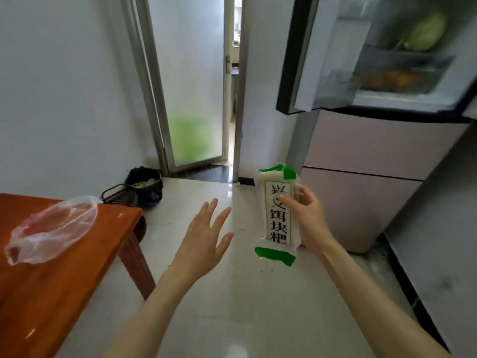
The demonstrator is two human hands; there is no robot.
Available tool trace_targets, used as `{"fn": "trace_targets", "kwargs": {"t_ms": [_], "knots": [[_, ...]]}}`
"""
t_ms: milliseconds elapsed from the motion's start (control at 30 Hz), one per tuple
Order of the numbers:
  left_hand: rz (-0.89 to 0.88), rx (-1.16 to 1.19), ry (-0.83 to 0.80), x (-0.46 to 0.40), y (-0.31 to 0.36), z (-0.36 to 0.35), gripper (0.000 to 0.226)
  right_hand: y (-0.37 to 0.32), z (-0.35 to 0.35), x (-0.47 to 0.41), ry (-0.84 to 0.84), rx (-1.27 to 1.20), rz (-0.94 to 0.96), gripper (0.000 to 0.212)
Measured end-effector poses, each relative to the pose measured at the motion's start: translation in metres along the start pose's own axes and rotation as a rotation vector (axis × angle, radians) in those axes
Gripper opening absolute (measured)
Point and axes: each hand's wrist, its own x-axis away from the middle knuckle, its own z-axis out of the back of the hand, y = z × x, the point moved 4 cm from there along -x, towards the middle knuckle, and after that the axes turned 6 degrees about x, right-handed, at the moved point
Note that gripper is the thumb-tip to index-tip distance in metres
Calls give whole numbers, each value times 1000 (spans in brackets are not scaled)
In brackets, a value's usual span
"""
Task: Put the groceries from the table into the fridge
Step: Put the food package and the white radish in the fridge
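Note:
My right hand (308, 218) grips a long white rice-cake packet (277, 215) with green ends and black characters, held upright above the floor. To its left, my left hand (206, 239) is spread open with straight fingers and holds nothing. The fridge (361, 161) stands at the right, its upper door (296, 55) swung open; a pale green cabbage (423, 32) and orange produce (387, 80) sit on blurred shelves inside. On the wooden table (64, 267) at the left lies a clear plastic bag with pinkish meat (51, 226).
A black waste bin (145, 186) and a dark basket (117, 196) stand on the floor by the wall beyond the table. A frosted glass door (193, 81) is slightly ajar at the back. Pale tiled floor (232, 293) lies between table and fridge.

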Motion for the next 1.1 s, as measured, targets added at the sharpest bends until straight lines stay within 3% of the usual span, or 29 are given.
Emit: {"fn": "trace_targets", "kwargs": {"t_ms": [267,367,467,800,1000,1100], "knots": [[-258,46,-109,-105,118,-87,59,10,162,-26,228,36,19,20],[-305,85,-130,-145,150,-122,71,15,206,-55,276,31,21,20],[-302,166,-156,-188,175,-157,73,18,243,-94,308,28,36,29],[-247,483,-209,-364,257,-227,67,-2,339,-249,249,47,100,32],[-172,632,-346,-431,294,-264,68,-6,385,-322,219,-117,94,35],[-146,745,-348,-472,315,-275,56,-13,400,-364,178,-181,105,36]]}}
